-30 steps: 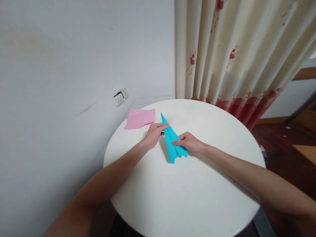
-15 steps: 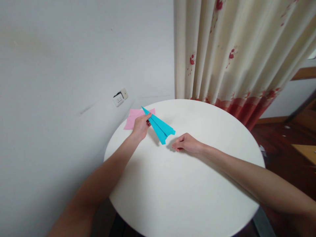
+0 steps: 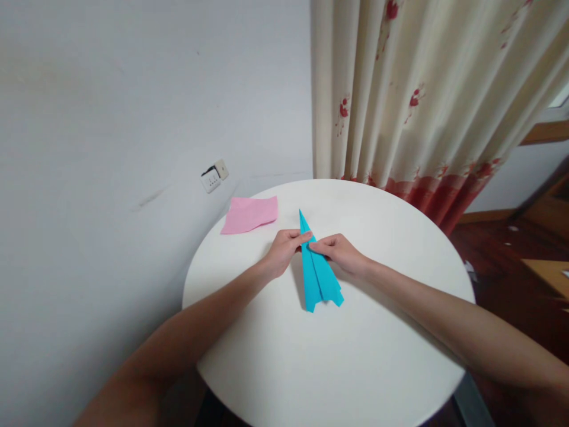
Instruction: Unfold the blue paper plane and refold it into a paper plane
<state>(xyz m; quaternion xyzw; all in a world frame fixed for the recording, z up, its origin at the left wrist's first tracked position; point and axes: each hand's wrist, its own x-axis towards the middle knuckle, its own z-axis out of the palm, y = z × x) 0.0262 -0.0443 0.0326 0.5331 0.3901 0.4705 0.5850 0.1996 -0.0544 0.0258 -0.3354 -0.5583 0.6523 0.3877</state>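
Note:
A folded blue paper plane (image 3: 319,279) lies on the round white table (image 3: 338,362), its pointed nose aimed away from me. My left hand (image 3: 284,250) pinches the plane's left edge near the nose. My right hand (image 3: 340,253) presses its fingertips on the right side of the plane, just opposite. Both hands meet over the front third of the paper, and the tail end lies free towards me.
A pink sheet of paper (image 3: 249,213) lies at the table's far left edge. A white wall with a socket (image 3: 212,176) stands behind on the left. A cream curtain with red flowers (image 3: 427,101) hangs behind right. Wooden floor (image 3: 511,249) shows to the right.
My left hand had carried the blue plane up and left over the pink sheet; now the plane is back on the table's middle and my right hand has come onto it again.

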